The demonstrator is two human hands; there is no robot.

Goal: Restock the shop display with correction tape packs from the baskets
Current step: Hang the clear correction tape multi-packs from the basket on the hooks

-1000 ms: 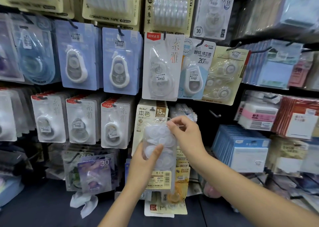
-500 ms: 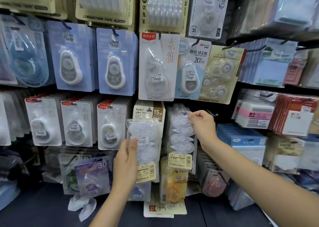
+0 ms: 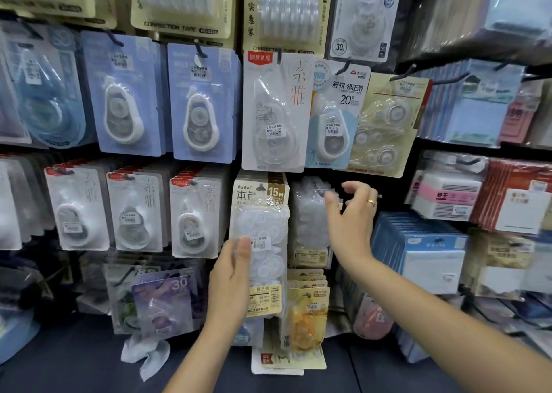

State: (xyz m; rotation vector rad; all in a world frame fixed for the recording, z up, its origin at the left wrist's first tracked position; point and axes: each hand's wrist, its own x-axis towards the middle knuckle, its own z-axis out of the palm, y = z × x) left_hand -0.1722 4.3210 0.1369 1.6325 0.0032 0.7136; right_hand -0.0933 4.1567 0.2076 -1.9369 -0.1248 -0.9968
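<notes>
The right hand has let go of the hanging clear pack and drawn back beside it, fingers loosely spread, holding nothing. The left hand grips a clear multi-roll correction tape pack by its left edge, thumb on the front, against the display wall. It overlaps a tan card pack hanging behind. Blue-carded packs hang above.
</notes>
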